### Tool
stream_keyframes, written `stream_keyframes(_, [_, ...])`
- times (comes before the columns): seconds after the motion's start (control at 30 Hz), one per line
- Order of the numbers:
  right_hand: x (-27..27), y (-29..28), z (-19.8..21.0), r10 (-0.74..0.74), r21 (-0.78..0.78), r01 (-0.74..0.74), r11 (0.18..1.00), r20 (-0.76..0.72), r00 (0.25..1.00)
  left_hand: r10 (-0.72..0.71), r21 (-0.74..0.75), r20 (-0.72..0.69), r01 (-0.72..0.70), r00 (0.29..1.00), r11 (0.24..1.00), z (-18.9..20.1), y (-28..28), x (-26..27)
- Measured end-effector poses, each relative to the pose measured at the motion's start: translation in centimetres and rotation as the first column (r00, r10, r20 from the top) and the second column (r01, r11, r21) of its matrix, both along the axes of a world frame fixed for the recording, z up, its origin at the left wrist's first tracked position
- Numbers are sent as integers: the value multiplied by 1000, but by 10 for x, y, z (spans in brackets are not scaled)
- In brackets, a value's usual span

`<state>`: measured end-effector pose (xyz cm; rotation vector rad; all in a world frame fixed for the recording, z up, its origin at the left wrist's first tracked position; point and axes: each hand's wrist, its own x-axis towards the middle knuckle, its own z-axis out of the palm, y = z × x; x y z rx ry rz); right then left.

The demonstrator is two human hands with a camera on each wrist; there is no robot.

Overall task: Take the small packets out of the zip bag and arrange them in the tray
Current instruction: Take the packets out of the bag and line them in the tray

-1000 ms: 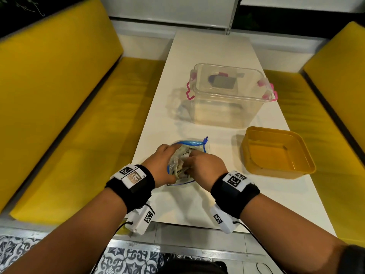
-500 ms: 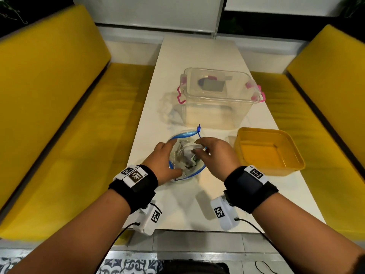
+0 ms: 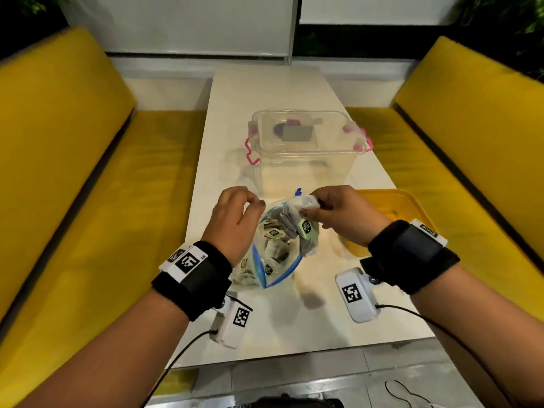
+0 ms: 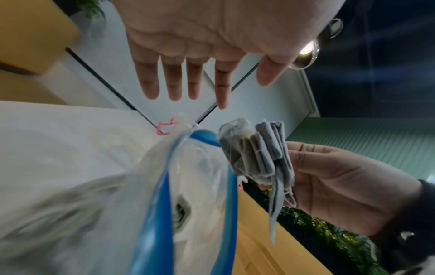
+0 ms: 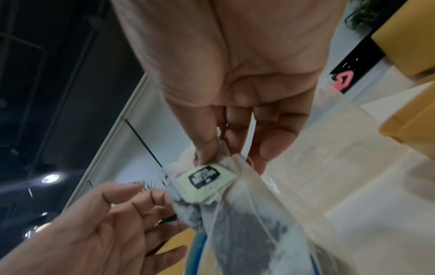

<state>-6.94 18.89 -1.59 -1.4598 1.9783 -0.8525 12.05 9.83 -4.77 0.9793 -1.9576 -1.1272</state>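
Right hand [image 3: 347, 214] pinches grey paper packets [image 3: 300, 222] above clear blue-zip bag [image 3: 273, 254]; left hand [image 3: 235, 219] spread; best carried together toward yellow tray [image 3: 412, 204] at three o'clock.

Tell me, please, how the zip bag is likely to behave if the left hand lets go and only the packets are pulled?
The zip bag looks thin and floppy, so it would probably sag or slide. It seems light, still holding many packets. The right hand pinches a bunch; strings may snag others.
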Motion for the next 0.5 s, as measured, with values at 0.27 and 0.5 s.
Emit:
stream_keyframes(0.27, [-27, 6, 42, 99, -8, -99, 995, 70, 993, -130, 76, -178, 145, 976, 987, 27, 3, -43])
stream_keyframes(0.5, [-57, 6, 54, 263, 105, -265, 958, 35, 964, -242, 546, -323, 389, 915, 742, 40, 39, -85])
